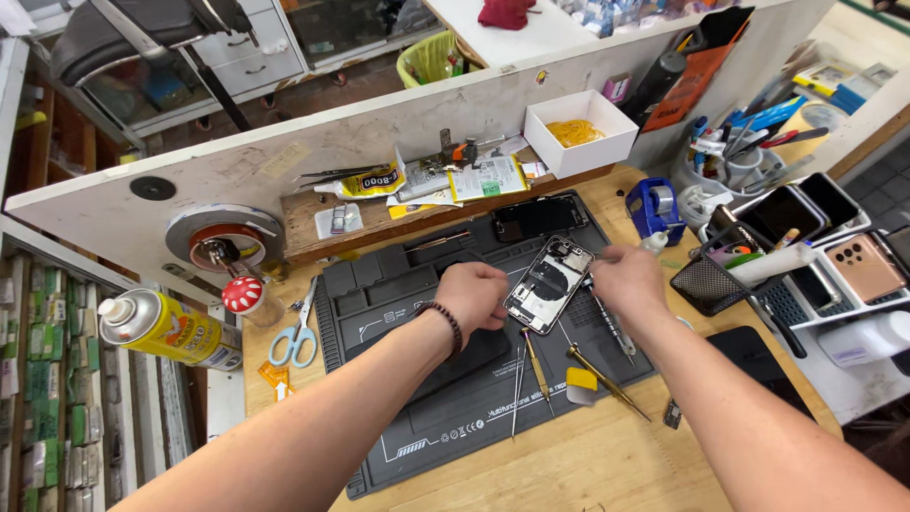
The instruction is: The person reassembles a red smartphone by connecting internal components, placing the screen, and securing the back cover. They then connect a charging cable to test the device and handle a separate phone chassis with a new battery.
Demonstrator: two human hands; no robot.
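Beside opened phone [547, 283], left hand [471, 296] rests curled.

Matt dark rubbery mat [445, 379] on bare wood bench [607, 465]; shiny, probably metal, opened phone [548, 283].

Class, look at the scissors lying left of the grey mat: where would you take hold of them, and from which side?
Probably at the blue handle loops, from the near side. The scissors lie flat on the wooden bench, closed, blades pointing away toward the shelf, loops nearest the person. The loops are wide and sit clear of the mat, while the blade tips lie close to small clutter. The left hand is nearest.
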